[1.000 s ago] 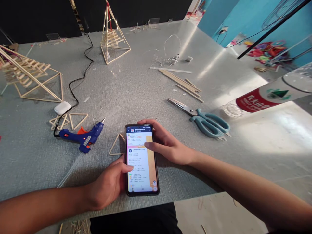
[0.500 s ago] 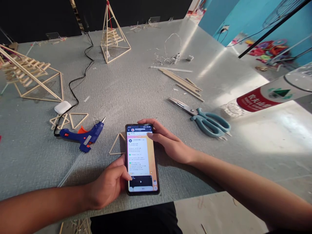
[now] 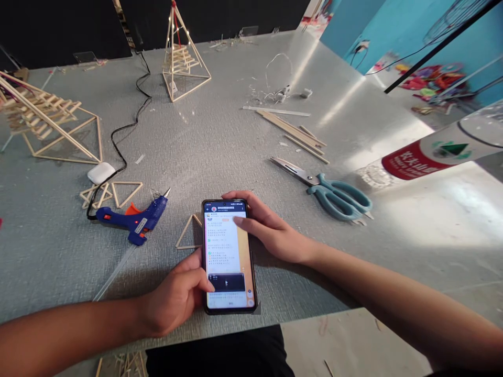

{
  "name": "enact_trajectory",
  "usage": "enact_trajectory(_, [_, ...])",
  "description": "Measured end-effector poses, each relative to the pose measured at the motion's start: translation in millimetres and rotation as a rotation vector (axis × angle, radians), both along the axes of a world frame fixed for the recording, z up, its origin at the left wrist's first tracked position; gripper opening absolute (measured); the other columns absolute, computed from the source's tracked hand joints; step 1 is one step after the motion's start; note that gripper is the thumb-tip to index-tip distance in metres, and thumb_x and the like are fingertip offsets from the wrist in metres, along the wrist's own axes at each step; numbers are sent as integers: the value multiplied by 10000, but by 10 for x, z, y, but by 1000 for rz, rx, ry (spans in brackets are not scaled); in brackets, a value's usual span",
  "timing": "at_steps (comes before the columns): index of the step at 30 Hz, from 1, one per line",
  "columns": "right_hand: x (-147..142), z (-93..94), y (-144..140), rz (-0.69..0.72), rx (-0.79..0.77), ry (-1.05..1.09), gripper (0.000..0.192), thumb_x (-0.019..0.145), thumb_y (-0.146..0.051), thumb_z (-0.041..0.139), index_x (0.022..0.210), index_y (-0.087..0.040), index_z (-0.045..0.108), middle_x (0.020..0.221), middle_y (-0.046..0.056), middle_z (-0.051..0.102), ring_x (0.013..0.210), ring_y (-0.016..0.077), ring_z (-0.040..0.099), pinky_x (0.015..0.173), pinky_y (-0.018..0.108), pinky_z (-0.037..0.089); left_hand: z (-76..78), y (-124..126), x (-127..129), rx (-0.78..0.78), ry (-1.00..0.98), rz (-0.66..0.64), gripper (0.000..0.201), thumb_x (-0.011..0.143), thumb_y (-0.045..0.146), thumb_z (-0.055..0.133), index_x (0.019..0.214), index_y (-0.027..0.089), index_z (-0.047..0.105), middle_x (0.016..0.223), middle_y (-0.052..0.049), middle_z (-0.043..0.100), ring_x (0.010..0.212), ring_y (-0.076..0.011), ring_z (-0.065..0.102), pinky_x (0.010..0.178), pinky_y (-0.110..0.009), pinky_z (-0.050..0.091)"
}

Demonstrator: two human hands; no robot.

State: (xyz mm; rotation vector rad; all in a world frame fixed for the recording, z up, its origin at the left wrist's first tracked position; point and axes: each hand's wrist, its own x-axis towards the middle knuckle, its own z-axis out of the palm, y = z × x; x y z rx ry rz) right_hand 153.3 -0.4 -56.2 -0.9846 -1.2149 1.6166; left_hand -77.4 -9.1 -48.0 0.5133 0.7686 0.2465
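Phone (image 3: 228,256) is laid flat on the grey desk (image 3: 220,141) close to its near edge, screen up and lit. It is steadied at its lower left edge by the left hand (image 3: 176,296), whose fingers are curled and whose thumb is pressed on the lower part of the screen. The right hand (image 3: 271,233) is spread loosely over the upper right corner, with fingers resting on the top edge and one fingertip on the glass; neither hand is closed around anything else.

The phone is judged to be a rigid, fairly light slab with smooth glass that may slip, and one that could crack if dropped. It is best taken by its two long edges, not by the screen.

One phone is counted. One blue glue gun (image 3: 133,220) lies just left of it, its black cord (image 3: 126,131) trailing away across the desk. One small stick triangle (image 3: 189,233) touches the phone's left edge, and a few more flat triangles (image 3: 113,193) lie farther left, beside one white earbud case (image 3: 100,173). One pair of teal scissors (image 3: 334,196) lies to the right. Two stick pyramids are seen: a large pyramid (image 3: 51,125) at far left and a lit pyramid (image 3: 183,57) at the back. A loose bundle of sticks (image 3: 293,131), too overlapped to be counted, lies beyond the scissors. One bottle (image 3: 428,154) lies at the right edge.
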Motion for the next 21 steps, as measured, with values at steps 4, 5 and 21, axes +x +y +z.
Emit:
enact_trajectory(4, [-14,33,12,-61,-73,-26,281,1059,-331,486,1331,-262,476,1026,24,655,903,165,643,822,332,564,-14,6,-6,15,-11,-27,822,699,241,675,1482,184,430,1322,-156,678,1266,-326,620,1141,-516,444])
enact_trajectory(5, [-16,36,11,-63,-77,-25,281,1060,-340,484,1330,-263,480,1021,24,659,900,167,644,822,334,564,-13,8,-6,13,-18,-27,800,705,241,673,1470,181,445,1325,-159,677,1273,-326,619,1143,-512,445])
enact_trajectory(21, [1,-16,0,-70,-44,-68,305,1061,-375,503,1346,-267,497,1071,28,651,927,167,625,859,344,539,-5,5,-10,19,-29,-26,803,675,232,659,1448,176,449,1313,-154,682,1282,-345,613,1148,-527,432])
